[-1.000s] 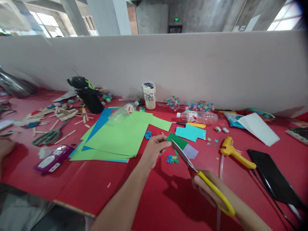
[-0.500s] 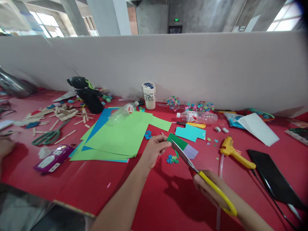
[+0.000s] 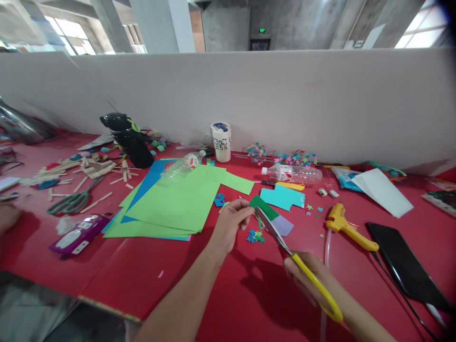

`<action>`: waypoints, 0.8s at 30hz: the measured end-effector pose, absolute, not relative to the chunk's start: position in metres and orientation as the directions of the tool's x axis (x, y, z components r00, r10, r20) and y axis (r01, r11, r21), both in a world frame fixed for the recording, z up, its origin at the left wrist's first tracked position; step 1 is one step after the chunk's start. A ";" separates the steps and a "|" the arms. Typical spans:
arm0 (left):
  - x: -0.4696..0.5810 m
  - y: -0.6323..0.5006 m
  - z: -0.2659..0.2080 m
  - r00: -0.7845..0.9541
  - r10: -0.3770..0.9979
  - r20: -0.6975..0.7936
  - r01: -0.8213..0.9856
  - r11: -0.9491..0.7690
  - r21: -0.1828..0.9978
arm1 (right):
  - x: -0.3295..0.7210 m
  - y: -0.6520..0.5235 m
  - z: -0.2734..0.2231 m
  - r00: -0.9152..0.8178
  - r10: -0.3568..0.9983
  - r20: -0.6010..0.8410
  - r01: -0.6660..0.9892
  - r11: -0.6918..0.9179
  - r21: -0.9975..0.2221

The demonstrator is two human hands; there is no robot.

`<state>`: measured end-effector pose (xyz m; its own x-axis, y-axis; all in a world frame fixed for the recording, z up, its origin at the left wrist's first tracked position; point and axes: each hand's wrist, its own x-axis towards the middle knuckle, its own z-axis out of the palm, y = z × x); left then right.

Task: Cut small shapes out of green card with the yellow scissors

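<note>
My left hand (image 3: 233,221) pinches the left edge of a small dark green paper piece (image 3: 264,207). My right hand (image 3: 308,278) grips yellow-handled scissors (image 3: 276,232), whose blades point up and left to the green paper near my left fingertips. Below or behind the green paper shows a lilac paper piece (image 3: 284,226). Under the blades on the red table lie small blue and green stars (image 3: 255,236). Just beyond the green paper is a cut piece of turquoise paper (image 3: 278,197).
Light green sheets (image 3: 178,199) lie left of my hands. A yellow glue gun (image 3: 349,228) and a black phone-like slab (image 3: 406,261) are on the right. Behind stand a white cup (image 3: 221,142) and a lying plastic bottle (image 3: 295,174). Another person's hand (image 3: 7,216) rests at the far left.
The scissors have shifted slightly, their handles moving a little left and up with my right hand. My left hand and the green paper have moved only slightly.
</note>
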<state>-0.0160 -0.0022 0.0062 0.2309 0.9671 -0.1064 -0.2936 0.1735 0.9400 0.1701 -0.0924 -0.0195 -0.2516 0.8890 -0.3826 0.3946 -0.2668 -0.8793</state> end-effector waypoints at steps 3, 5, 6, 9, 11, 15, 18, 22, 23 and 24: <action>-0.017 -0.002 0.007 0.214 0.973 -0.080 -0.275 0.139 0.951 | 0.172 -0.092 -0.016 -0.283 0.890 -0.358 0.403 -0.229 -0.886; -0.019 -0.001 0.009 0.216 0.974 -0.066 -0.237 0.118 0.964 | 0.173 -0.092 -0.013 -0.281 0.892 -0.355 0.411 -0.223 -0.884; -0.020 -0.001 0.009 0.218 0.974 -0.065 -0.219 0.114 0.969 | 0.173 -0.092 -0.012 -0.275 0.892 -0.359 0.418 -0.225 -0.880; -0.024 0.001 0.010 0.220 0.973 -0.067 -0.190 0.111 0.975 | 0.175 -0.092 -0.011 -0.259 0.884 -0.390 0.442 -0.250 -0.861; -0.026 0.001 0.010 0.231 0.971 -0.057 -0.176 0.100 0.979 | 0.177 -0.092 -0.010 -0.266 0.872 -0.411 0.463 -0.258 -0.848; -0.028 0.002 0.010 0.248 0.967 -0.060 -0.153 0.100 0.983 | 0.181 -0.091 -0.008 -0.310 0.857 -0.413 0.500 -0.222 -0.837; -0.029 0.003 0.010 0.258 0.964 -0.061 -0.138 0.099 0.985 | 0.182 -0.090 -0.006 -0.316 0.866 -0.386 0.520 -0.182 -0.834; -0.028 0.003 0.010 0.262 0.962 -0.075 -0.143 0.116 0.983 | 0.182 -0.090 -0.004 -0.321 0.865 -0.385 0.543 -0.166 -0.824; -0.028 0.003 0.009 0.259 0.963 -0.079 -0.153 0.122 0.981 | 0.182 -0.090 -0.004 -0.324 0.863 -0.388 0.545 -0.165 -0.822; -0.028 0.003 0.008 0.255 0.963 -0.083 -0.164 0.127 0.978 | 0.181 -0.090 -0.004 -0.327 0.861 -0.390 0.546 -0.165 -0.822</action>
<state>-0.0276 0.0033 0.0080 0.2546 0.9635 -0.0829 -0.1637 0.1274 0.9782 0.1814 -0.0899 -0.0039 -0.3269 0.8608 -0.3902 0.5457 -0.1652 -0.8215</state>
